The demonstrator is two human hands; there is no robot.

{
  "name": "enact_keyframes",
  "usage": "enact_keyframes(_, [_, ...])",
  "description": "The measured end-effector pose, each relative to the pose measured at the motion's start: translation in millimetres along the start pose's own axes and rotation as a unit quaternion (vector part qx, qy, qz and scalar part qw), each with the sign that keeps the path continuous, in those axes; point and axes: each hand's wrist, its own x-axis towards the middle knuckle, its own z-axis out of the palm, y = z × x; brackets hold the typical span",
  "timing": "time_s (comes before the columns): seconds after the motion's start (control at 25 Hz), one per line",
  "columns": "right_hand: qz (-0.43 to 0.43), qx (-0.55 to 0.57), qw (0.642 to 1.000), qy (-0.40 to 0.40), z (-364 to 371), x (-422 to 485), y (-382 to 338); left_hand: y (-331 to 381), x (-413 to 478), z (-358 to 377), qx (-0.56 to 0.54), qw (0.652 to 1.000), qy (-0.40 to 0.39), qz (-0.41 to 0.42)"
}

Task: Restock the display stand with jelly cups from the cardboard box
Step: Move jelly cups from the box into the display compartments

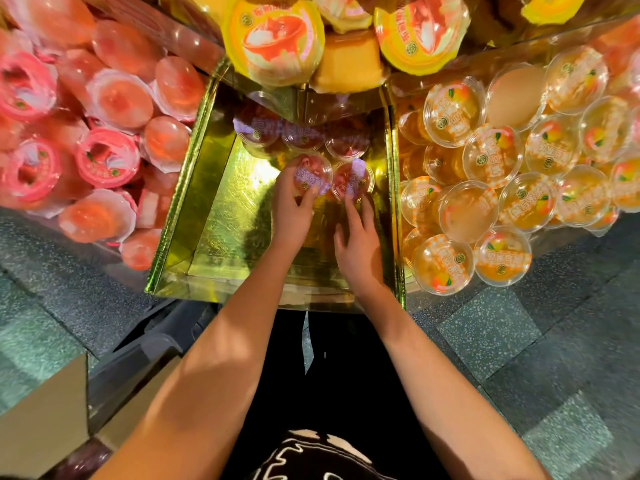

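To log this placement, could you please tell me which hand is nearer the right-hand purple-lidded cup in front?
Right. The right hand has fingertips at the near edge of that purple-lidded jelly cup; the left hand grips the neighbouring cup.

**What I have on**

My left hand (292, 211) and right hand (358, 247) are bare, and so are both arms. My top (322, 457) is black with white squiggly lines. My legs (311, 362) are in black, maybe trousers.

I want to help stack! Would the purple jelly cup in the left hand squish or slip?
Probably stiff: the purple jelly cup looks like hard clear plastic. Its shiny lid may be slippery. Flat-topped, it likely sits steady.
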Motion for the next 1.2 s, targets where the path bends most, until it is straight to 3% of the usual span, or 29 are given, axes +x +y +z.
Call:
enact_keyframes(0.12, [-0.005,-0.013,1.000,-0.010,0.3,-1.7,0.2,6.2,-4.2,-3.2,0.007,1.000,-0.002,0.010])
enact_keyframes(0.32, [-0.005,0.002,1.000,-0.014,-7.8,-5.5,-1.6,22.7,-29.7,-26.0,0.001,0.998,0.058,0.007])
enact_keyframes(0.48, [-0.038,-0.004,0.998,-0.044,-28.7,-23.6,-20.6,39.2,-82.4,-54.2,0.099,0.992,0.057,0.045])
enact_keyframes(0.64, [-0.136,-0.020,0.986,-0.094,-47.9,-52.6,-37.6,37.0,-150.7,-65.8,0.222,0.963,0.149,0.027])
enact_keyframes(0.8, [-0.203,-0.052,0.967,-0.145,-59.7,-88.9,-42.7,22.8,-232.9,-62.4,0.215,0.938,0.270,-0.046])
enact_keyframes(1.0, [-0.334,-0.123,0.895,-0.268,-37.8,-164.2,-56.6,-10.6,-321.9,-90.7,0.164,0.887,0.403,-0.153])
enact_keyframes(1.2, [-0.469,-0.169,0.776,-0.386,6.0,-261.1,-75.9,-66.4,-418.0,-106.5,0.112,0.813,0.524,-0.228])
